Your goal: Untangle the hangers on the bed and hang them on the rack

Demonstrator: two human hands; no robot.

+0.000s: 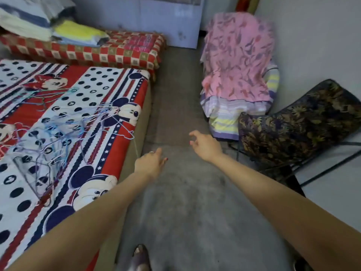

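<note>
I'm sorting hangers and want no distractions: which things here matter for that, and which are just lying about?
For the job:
wire hangers, tangled on the bed
left hand and right hand, both empty

Just lying about:
pink cloth draped on a chair
dark floral cushion
folded bedding

No rack shows.

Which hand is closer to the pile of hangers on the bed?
Left. The left hand hovers just off the bed's edge, right of the hangers; the right hand is farther right, over the floor.
</note>
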